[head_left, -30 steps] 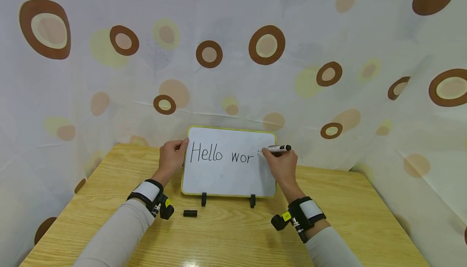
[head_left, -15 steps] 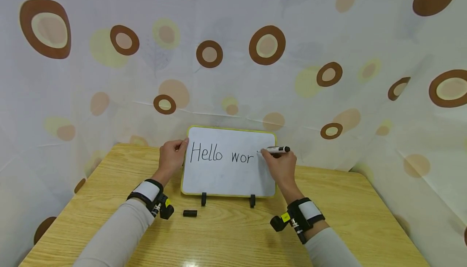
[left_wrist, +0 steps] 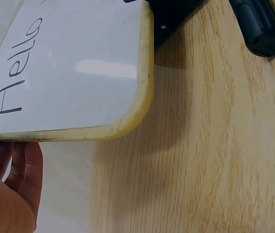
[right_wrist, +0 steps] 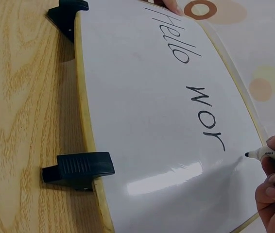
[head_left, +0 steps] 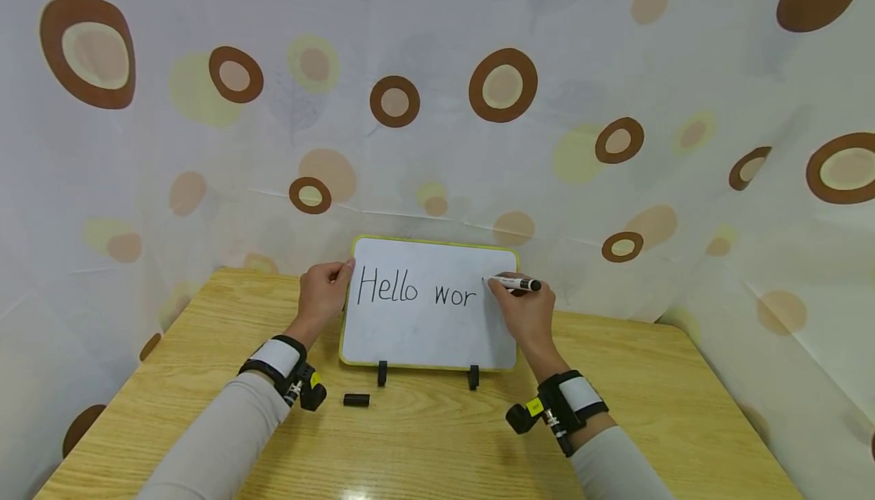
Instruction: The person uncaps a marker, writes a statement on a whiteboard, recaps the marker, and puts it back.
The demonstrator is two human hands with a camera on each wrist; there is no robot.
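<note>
A small whiteboard (head_left: 424, 340) with a yellow frame leans back on the table, bearing "Hello wor" in black. My left hand (head_left: 321, 292) grips its left edge, thumb on the front and fingers behind, as the left wrist view shows. In my right hand (head_left: 529, 314) a white marker (head_left: 513, 283) with a black end is pinched between thumb and fingers. The marker's black tip (right_wrist: 247, 155) is close over the board, just right of and higher than the "r". Part of the marker's barrel is hidden by the fingers in the right wrist view.
Two black stand feet (head_left: 382, 373) hold the board's lower edge. A black marker cap (head_left: 356, 400) lies on the wooden table (head_left: 424, 447) in front of the board. Behind stands a pale curtain (head_left: 437, 158) with brown and yellow circles.
The marker's rear end has dipped slightly and moved a little left, while its tip has shifted slightly up. The left hand and board keep their places; the writing reads the same.
</note>
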